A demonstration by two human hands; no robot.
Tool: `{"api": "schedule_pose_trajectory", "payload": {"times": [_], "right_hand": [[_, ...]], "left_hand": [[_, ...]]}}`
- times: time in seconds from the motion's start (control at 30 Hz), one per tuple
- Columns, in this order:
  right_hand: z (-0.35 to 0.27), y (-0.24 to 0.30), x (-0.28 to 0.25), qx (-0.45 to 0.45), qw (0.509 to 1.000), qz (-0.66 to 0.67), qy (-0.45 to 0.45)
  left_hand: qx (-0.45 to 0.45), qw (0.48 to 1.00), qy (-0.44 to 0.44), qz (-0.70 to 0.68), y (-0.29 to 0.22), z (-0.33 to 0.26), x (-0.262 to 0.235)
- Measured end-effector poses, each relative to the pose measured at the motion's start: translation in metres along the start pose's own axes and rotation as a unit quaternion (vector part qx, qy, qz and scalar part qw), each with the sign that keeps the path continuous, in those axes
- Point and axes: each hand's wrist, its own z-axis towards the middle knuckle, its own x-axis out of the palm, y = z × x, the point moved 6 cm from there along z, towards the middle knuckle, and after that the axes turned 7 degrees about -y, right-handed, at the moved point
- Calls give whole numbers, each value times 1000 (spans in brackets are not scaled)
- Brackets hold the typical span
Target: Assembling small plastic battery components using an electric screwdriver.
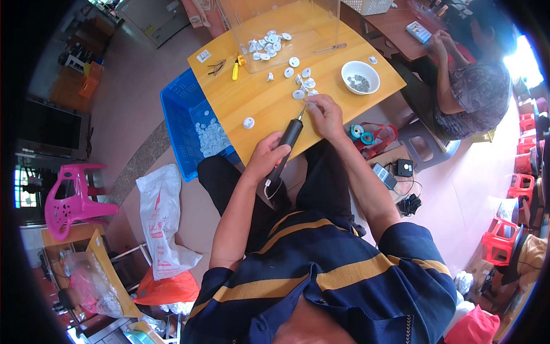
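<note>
My left hand (265, 157) is wrapped round a black electric screwdriver (293, 132), its bit angled up and away over the front of the wooden table (229, 106). Beside the bit's tip, my right hand (327, 118) has its thumb and fingers pinched together; what they hold is too small to make out. Several round white plastic parts (298, 94) lie just beyond my fingertips. A single white part (248, 122) sits apart, left of the screwdriver. To the right stands a white bowl (373, 72) with many small metal screws (359, 83) in it.
A clear plastic box (298, 49) stands at the table's back, near piled white parts (268, 43). A yellow-handled tool (235, 70) lies to its left. Below the left edge, a blue basket (182, 109) holds white pieces. Another person (472, 94) sits at the right.
</note>
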Motion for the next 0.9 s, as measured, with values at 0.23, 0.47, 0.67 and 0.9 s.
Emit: {"api": "schedule_pose_trajectory", "payload": {"times": [0.23,0.47,0.67,0.9], "right_hand": [[-1,-3,2,13,1000,-6,6],[-1,-1,1,11,1000,8,-9],[-1,0,1,23,1000,-10,3],[-1,-1,1,17,1000,10,-1]], "left_hand": [[-3,1000,18,16,-2,-2,0],[9,1000,5,1,-1,-1,1],[7,1000,5,4,0,-1,1],[6,1000,1,3,-3,-2,2]]}}
